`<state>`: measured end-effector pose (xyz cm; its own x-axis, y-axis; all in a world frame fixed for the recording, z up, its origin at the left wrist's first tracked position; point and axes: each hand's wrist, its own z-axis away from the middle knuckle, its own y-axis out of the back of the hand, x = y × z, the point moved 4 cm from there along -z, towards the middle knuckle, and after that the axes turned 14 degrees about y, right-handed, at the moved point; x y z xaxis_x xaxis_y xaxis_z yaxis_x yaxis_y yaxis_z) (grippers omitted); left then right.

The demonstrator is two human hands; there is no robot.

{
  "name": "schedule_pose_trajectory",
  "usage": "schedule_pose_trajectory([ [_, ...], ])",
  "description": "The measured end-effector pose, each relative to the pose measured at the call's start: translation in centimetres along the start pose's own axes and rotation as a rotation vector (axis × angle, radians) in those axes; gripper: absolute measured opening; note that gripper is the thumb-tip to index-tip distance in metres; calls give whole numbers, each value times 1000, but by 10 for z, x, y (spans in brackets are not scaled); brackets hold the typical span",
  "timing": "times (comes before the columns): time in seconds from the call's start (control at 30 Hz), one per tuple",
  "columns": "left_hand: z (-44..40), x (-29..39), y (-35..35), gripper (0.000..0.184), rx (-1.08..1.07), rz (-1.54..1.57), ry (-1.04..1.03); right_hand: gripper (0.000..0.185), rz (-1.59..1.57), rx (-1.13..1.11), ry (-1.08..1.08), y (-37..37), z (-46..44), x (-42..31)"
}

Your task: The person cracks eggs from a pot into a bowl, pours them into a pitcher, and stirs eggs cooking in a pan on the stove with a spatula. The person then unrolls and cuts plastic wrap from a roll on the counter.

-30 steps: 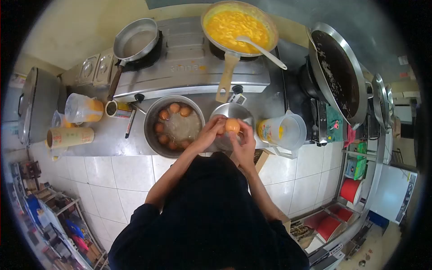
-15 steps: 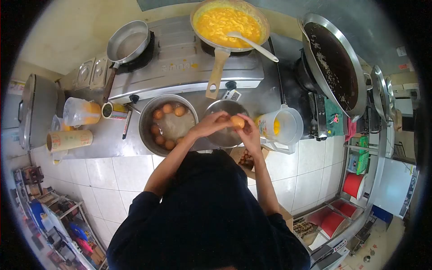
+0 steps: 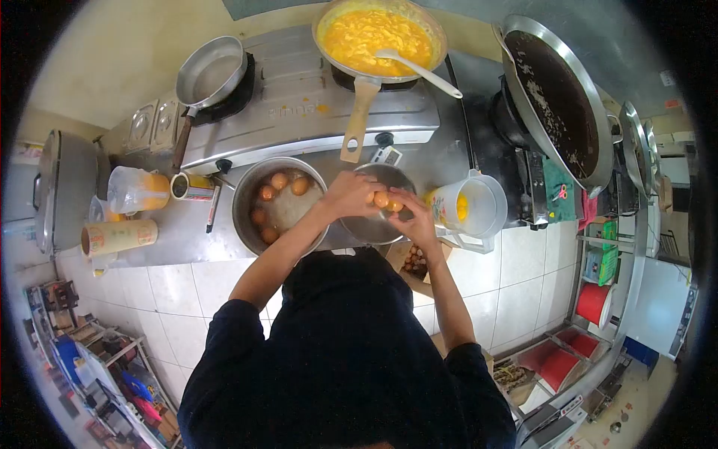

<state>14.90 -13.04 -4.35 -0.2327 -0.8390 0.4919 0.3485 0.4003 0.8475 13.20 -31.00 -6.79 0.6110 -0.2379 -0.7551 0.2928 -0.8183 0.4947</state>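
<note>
My left hand and my right hand meet over a metal bowl. Between their fingers shows a brown egg, with a second rounded brown shape against it. Whether these are two eggs or two parts of one shell, I cannot tell. Both hands are closed around them. Just left of the bowl stands a metal pot with several brown eggs in liquid along its wall, and my left forearm crosses its right side. A clear plastic jug with something yellow inside stands right of the bowl.
Behind, a gas stove carries an empty saucepan and a frying pan of soft yellow egg with a white spatula. A large wok of dark liquid sits right. Below the counter is a box with eggs.
My left hand has shifted slightly right and closed in over the egg. Two rounded brown shapes now show between the hands, where one showed before.
</note>
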Motion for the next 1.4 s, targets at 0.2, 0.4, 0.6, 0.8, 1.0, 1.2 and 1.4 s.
schedule_pose_trajectory([
  [0.2, -1, -8, 15, 39, 108, 58, -29, 51, 172, -8, 10, -3, -7, -23],
  [0.4, 13, 29, 12, 37, -168, 335, 18, 54, 296, 134, -71, -5, 27, -50],
  [0.6, 107, -32, 16, 27, -257, 1295, 442, 55, 727, 150, -629, 21, 161, -60],
  [0.8, 135, -123, -24, 42, 264, 295, 519, 20, 370, 210, -283, 37, 54, -108],
  [1.0, 125, -85, 33, 45, 297, -58, 633, 44, 1072, -142, -53, 107, -206, -70],
  [1.2, 21, -40, 70, 46, 193, 1620, 551, 39, 963, -563, -130, 90, -265, 27],
  [1.4, -43, -31, 55, 37, -371, 2140, 338, 32, 1127, -930, 204, 147, -326, -45],
])
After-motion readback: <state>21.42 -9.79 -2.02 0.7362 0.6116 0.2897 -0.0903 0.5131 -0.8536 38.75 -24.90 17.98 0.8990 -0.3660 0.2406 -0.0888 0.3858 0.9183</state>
